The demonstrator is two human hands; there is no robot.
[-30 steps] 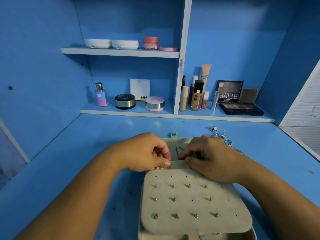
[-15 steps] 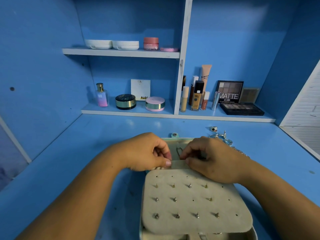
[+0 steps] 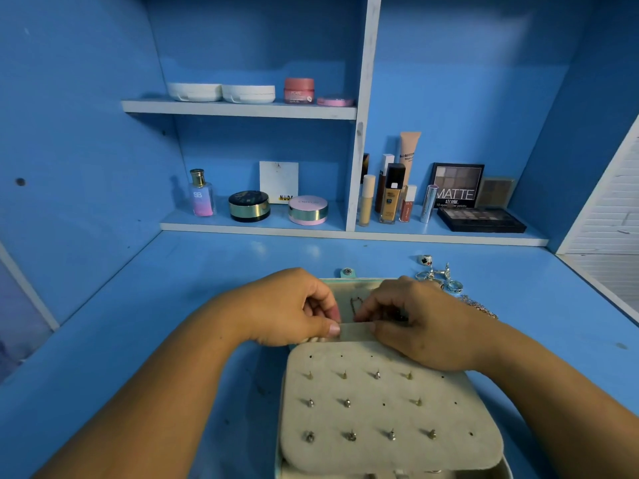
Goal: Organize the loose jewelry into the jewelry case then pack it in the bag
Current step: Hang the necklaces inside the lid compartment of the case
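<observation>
The jewelry case (image 3: 359,283) lay open at the worktop's (image 3: 173,323) near edge, its near end cut off by the frame. Bare worktop spread wide to its left and back to the shelf (image 3: 345,235). Loose rings (image 3: 435,274) and a chain (image 3: 479,304) crowded the case's far right corner. The left hand (image 3: 287,305) and right hand (image 3: 425,323) each pinched an end of a pale strip (image 3: 356,331) – knuckles hid what lay beneath. A thin necklace (image 3: 356,305) between them was barely legible. The cream stud panel (image 3: 380,409) carried three rows of earrings.
</observation>
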